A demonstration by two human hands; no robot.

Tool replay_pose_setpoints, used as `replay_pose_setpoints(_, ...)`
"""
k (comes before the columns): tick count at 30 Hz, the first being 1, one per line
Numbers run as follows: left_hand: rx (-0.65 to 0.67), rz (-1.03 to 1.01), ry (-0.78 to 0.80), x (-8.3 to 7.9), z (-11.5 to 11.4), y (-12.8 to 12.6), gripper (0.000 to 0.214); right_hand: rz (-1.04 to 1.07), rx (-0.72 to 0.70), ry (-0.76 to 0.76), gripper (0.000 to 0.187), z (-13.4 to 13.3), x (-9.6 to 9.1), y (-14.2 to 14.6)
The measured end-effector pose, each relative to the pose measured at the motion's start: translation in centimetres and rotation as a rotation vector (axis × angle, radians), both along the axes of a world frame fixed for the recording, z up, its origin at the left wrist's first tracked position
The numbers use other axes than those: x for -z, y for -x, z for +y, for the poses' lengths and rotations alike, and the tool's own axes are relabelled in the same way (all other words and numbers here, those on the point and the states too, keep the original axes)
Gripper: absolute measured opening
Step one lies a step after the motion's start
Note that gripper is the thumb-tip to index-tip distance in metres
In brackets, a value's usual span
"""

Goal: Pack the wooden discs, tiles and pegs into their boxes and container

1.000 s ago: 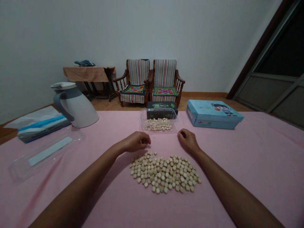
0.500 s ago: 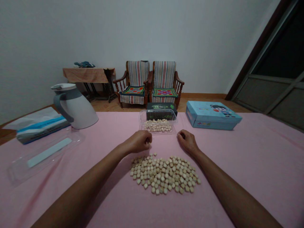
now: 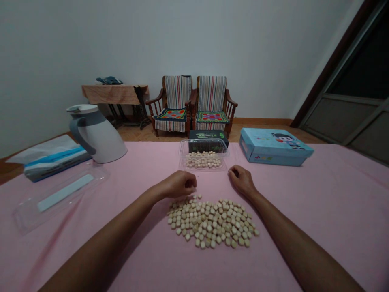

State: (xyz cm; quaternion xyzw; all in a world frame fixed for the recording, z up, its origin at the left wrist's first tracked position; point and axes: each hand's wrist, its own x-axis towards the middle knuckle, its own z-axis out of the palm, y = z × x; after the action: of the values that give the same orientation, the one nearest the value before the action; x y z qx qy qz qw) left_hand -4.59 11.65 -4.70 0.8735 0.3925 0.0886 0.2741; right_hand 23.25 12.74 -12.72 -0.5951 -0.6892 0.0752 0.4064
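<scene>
A heap of several small beige cube-like pieces [image 3: 211, 221] lies on the pink tablecloth [image 3: 304, 190] in front of me. My left hand [image 3: 179, 183] rests curled at the heap's far left edge, fingers closed; what they hold, if anything, is hidden. My right hand [image 3: 241, 179] lies curled on the cloth beyond the heap's right side, fingers bent under. Behind both hands stands a clear plastic tray [image 3: 203, 159] holding more of the same pieces.
A white-and-grey jug [image 3: 95, 138] stands at the left, with a blue-and-white packet [image 3: 51, 158] and a clear lid [image 3: 57, 196] nearby. A light blue box [image 3: 273, 147] sits at the right, a dark box [image 3: 208, 136] behind the tray. Two striped chairs [image 3: 194, 107] stand beyond the table.
My left hand has shifted slightly right and curled tighter at the heap's edge. My right hand has barely moved. The view has wobbled a little.
</scene>
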Motion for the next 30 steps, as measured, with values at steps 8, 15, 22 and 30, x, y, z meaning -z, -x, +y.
replay_pose_setpoints(8,0.048,0.149,-0.04,1.2,-1.2,-1.2,0.021,0.005,0.0,-0.007,0.016,0.0,0.1,0.0)
replay_pose_setpoints(15,-0.078,0.021,-0.25,-0.5,0.4,-1.4,0.017,0.006,-0.003,-0.015,0.016,0.0,0.1,0.0)
replay_pose_setpoints(22,-0.352,-0.33,-0.488,-2.7,3.1,-1.7,0.02,0.015,-0.01,-0.009,0.016,0.0,0.1,-0.1)
replay_pose_setpoints(30,0.154,0.043,-0.025,1.1,-0.1,-2.4,0.019,0.006,-0.003,-0.007,0.016,0.0,0.0,0.0)
